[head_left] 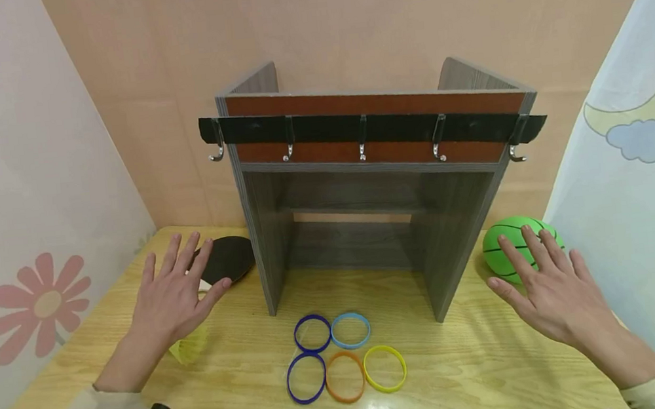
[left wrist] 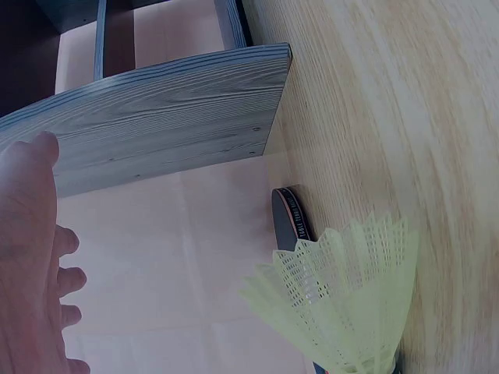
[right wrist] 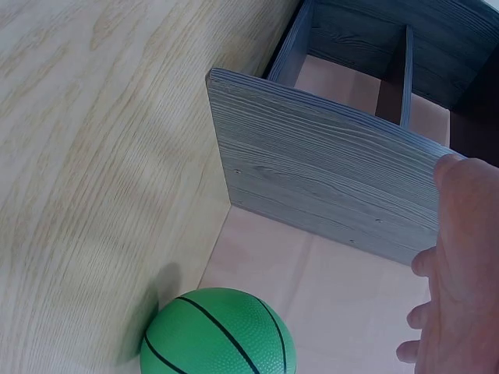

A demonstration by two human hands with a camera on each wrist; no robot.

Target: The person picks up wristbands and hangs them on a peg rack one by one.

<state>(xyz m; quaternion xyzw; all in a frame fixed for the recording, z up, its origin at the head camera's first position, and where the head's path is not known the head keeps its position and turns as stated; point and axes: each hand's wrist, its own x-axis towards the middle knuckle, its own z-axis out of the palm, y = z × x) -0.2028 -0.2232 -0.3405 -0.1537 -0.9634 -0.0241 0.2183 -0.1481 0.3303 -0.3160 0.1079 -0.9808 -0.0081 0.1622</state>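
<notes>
Both hands are held in the air with fingers straight and spread, holding nothing. My left hand (head_left: 171, 302) hovers over the left side of the table, in front of a black table tennis paddle (head_left: 231, 258) and above a yellow shuttlecock (left wrist: 351, 288). On the right, my right hand (head_left: 558, 297) partly hides a green ball with black lines (head_left: 496, 252). Between the hands, several ring bands lie flat: a dark blue ring (head_left: 295, 334), a second dark blue ring (head_left: 307, 401), a light blue ring (head_left: 352, 346), an orange ring (head_left: 348, 401) and a yellow ring (head_left: 404, 368).
A grey wood-grain stand (head_left: 259, 237) rises behind the rings on the wooden table (head_left: 429, 399). Across its top front runs a black strip (head_left: 326, 125) bearing several metal hooks (head_left: 362, 152). Patterned cloth (head_left: 648, 213) flanks both sides.
</notes>
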